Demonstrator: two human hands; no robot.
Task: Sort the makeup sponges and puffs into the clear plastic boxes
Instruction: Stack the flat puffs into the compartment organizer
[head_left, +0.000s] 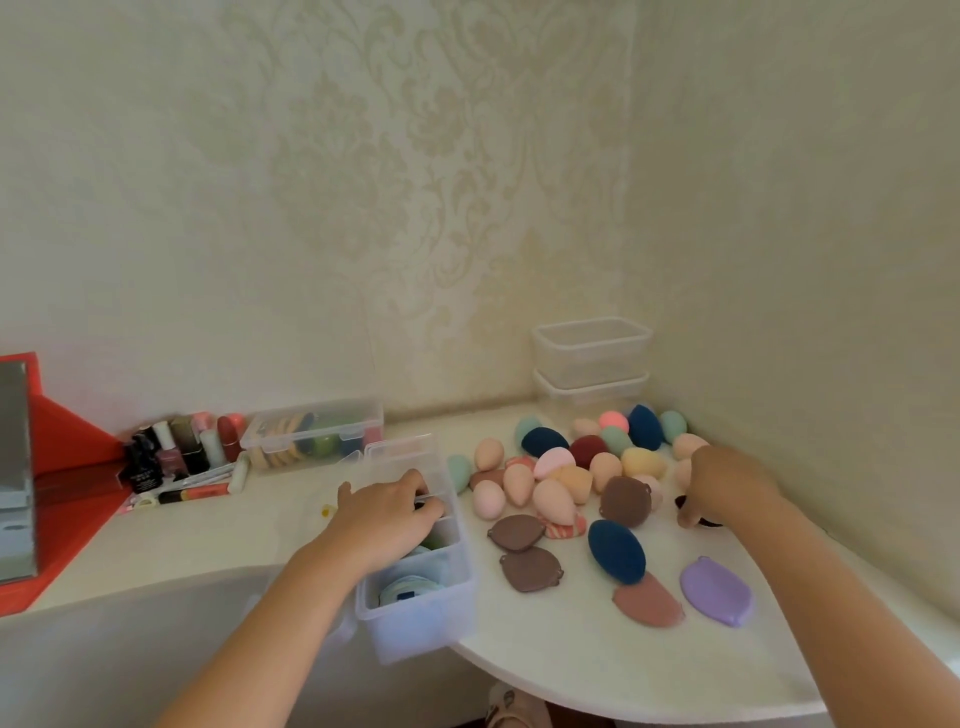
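Sponges and puffs: loose heap of egg-shaped foam sponges (553, 499) in peach, pink, teal, navy and maroon, mixed with flat brown puffs (517, 532), spread over the right side of the white desk (571, 654); not yet boxed.
Target piece: small dark round piece (709, 521) at the heap's right edge, touching the desk, mostly hidden under fingers; sponge or puff, cannot tell.
Right hand (727, 483): palm down, fingers curled over the small dark round piece, thumb tucked against its near side; seemingly a pinch, nothing else held.
Left hand (387, 512): palm down over the long clear plastic box (415, 623), fingers bent over one of its cross-walls, apparently steadying it; dark sliver at the fingertips, too small to name.
Box: at the desk's near-left edge, long axis running away from the body and leaning slightly right; near compartment already holding round pale-blue pads (410, 587).
Key relation: box to the left of the right hand, well apart, with the whole heap between; left hand already on the box, right hand the nearer one to the small dark round piece.
Likely next move: lift, then carry leftward above the heap to an open compartment, clear of the left hand.
Risk: brushing the navy teardrop sponge (616, 551) or rolling the egg shapes on a low carry.
Elsewhere: two stacked clear tubs (592, 353) in the corner behind the heap, apparently empty; lidded clear case (311, 434) of puffs near the wall.
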